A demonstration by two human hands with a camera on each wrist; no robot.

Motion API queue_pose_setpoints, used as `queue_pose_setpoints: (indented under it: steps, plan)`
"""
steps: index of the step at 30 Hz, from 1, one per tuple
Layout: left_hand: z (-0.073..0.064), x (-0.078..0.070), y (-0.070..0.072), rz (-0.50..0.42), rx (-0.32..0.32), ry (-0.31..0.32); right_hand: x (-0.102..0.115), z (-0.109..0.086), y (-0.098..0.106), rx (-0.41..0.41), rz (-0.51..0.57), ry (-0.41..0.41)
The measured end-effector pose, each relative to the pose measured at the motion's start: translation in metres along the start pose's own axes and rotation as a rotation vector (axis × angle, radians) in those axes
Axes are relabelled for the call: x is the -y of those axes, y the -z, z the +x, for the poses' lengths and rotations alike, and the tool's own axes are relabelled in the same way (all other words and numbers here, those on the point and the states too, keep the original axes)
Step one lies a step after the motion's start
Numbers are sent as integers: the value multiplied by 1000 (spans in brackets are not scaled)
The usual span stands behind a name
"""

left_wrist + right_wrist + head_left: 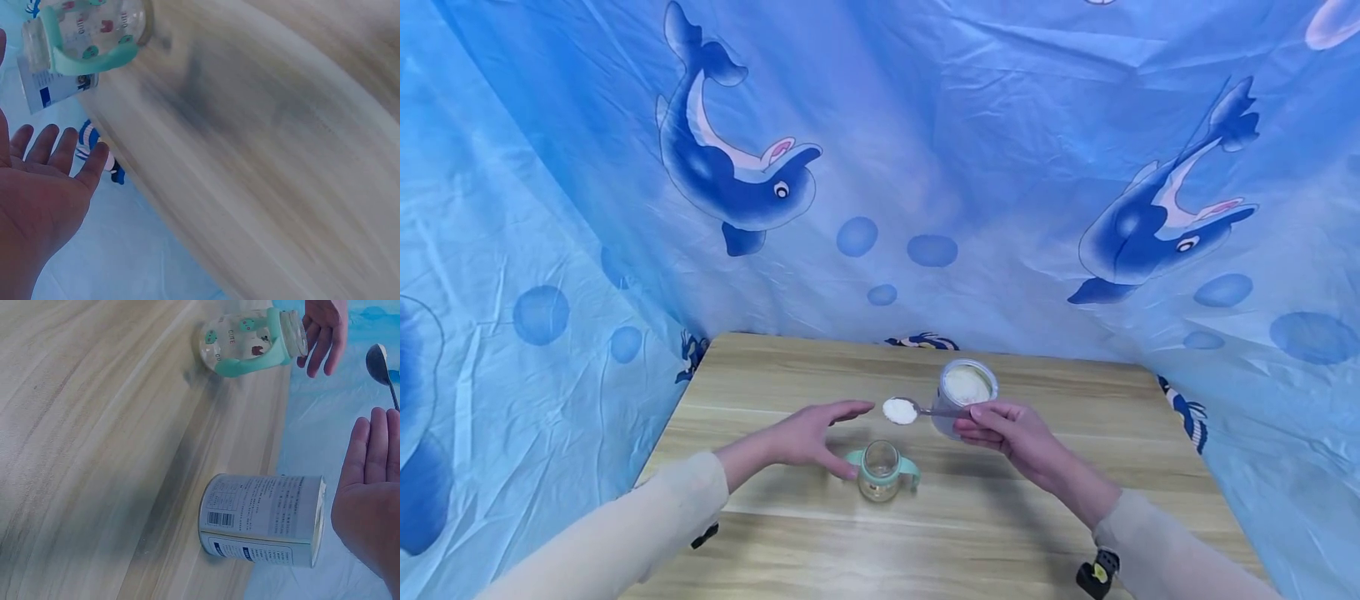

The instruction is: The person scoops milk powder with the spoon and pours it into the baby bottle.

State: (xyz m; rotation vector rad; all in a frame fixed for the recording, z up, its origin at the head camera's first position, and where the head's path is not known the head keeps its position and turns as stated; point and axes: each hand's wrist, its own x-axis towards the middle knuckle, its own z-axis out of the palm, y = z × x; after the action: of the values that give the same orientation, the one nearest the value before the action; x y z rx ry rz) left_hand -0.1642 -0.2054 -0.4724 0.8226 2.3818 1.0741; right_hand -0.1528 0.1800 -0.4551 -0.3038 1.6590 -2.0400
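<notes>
My right hand (1015, 437) pinches the handle of a metal spoon (942, 412) heaped with white powder (899, 410). The spoon is level, up above the table, its bowl over the space behind a clear bottle with mint-green handles (880, 477). That bottle stands upright and has no lid; small printed figures show on its side in the right wrist view. Beside its left handle is my left hand (808, 435), thumb and fingers spread apart and holding nothing. An open can (262, 519) of pale powder stands behind the right hand, partly hidden by it in the head view.
The wood-grain table (790, 542) carries the bottle and the can. A blue curtain (925, 167) printed with dolphins hangs round its back and sides. Dark wrist straps show at both sleeves, the right one (1099, 573) more fully.
</notes>
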Motion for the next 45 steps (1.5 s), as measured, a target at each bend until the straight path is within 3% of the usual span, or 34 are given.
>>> queue_pose_setpoints:
  steps: [11,26,31,45]
  plan:
    - [-11,5,-15,-14,-24,22,-3,-1,-2,-13,-31,-61]
    - [-13,14,-34,-11,-54,5,-12,-1,-4,-17,-96,-55]
    - [-9,17,-41,-25,-65,-16,-16,-2,-5,-25,-118,-53]
    - [9,21,-55,-77,-118,21,-24,-1,-9,-9,-173,-56]
